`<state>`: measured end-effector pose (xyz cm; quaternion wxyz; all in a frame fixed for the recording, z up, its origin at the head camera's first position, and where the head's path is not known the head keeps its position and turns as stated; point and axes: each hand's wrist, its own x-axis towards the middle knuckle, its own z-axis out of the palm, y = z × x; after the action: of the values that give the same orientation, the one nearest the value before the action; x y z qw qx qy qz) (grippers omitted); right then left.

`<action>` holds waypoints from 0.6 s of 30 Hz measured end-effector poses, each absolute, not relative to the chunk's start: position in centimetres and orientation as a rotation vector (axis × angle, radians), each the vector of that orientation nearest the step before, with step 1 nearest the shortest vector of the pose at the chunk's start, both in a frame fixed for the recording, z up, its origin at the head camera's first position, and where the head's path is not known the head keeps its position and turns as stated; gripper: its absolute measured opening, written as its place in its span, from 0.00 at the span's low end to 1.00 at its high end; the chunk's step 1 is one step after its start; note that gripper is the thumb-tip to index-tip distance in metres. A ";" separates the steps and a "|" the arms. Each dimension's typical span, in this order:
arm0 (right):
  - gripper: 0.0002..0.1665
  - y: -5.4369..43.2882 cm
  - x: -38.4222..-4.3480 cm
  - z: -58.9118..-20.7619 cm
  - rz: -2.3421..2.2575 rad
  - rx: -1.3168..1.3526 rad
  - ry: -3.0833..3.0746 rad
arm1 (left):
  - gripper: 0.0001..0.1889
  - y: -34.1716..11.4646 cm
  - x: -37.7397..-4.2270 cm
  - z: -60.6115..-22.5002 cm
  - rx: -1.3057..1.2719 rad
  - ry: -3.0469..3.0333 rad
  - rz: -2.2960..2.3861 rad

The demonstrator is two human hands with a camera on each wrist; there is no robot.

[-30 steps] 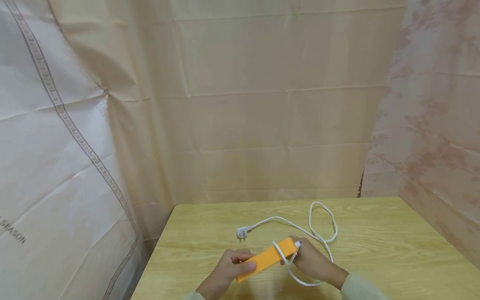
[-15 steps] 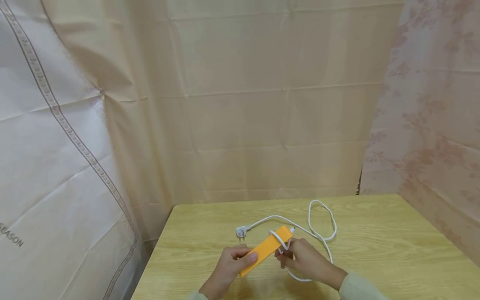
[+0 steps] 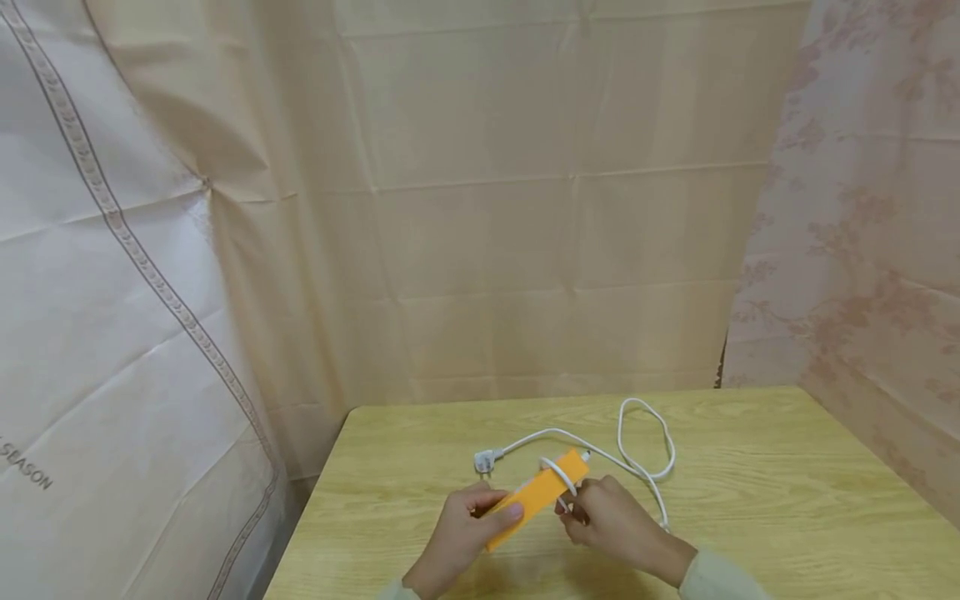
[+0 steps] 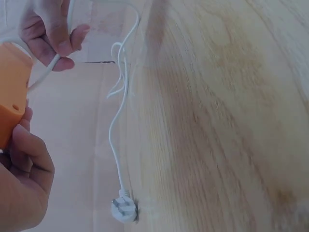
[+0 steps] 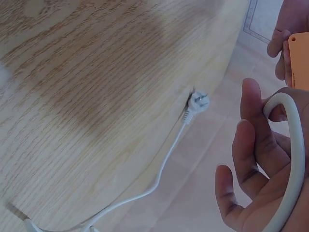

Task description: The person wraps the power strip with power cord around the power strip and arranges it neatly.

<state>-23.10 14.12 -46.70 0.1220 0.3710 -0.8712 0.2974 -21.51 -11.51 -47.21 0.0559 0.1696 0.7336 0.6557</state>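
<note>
above the table (image 3: 765, 483), the orange strip (image 3: 536, 499) is gripped by the left hand (image 3: 467, 527), the white cord (image 5: 297, 145) pinched by the right hand (image 3: 621, 518). wrapping the strip seems in hand; slack should be drawn snug.

Compared with a second ago, the right hand (image 3: 615, 517) now sits lower along the orange power strip (image 3: 536, 494), its fingers just below the strip's far end instead of up at that end, pinching the white cord (image 3: 558, 472). The left hand (image 3: 453, 533) has carried the strip a little farther from the person, tilting it more steeply. The cord's turn lies closer across the strip, and the slack loop below the right hand has gone from the head view.
</note>
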 end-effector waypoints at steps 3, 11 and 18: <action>0.09 14.2 -23.0 -46.7 0.886 1.116 -2.544 | 0.14 -11.5 -21.4 -47.2 0.530 2.256 1.977; 0.05 14.3 -22.6 -46.5 0.514 1.132 -2.478 | 0.13 -11.4 -21.3 -47.3 0.596 2.372 1.952; 0.04 14.3 -22.0 -46.2 0.333 1.073 -2.459 | 0.12 -11.2 -21.3 -47.5 0.665 2.543 1.892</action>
<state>-22.04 14.28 -46.25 0.2173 0.3876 -0.8878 0.1202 -21.27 -11.16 -47.54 -0.0485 0.2050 0.7844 0.5834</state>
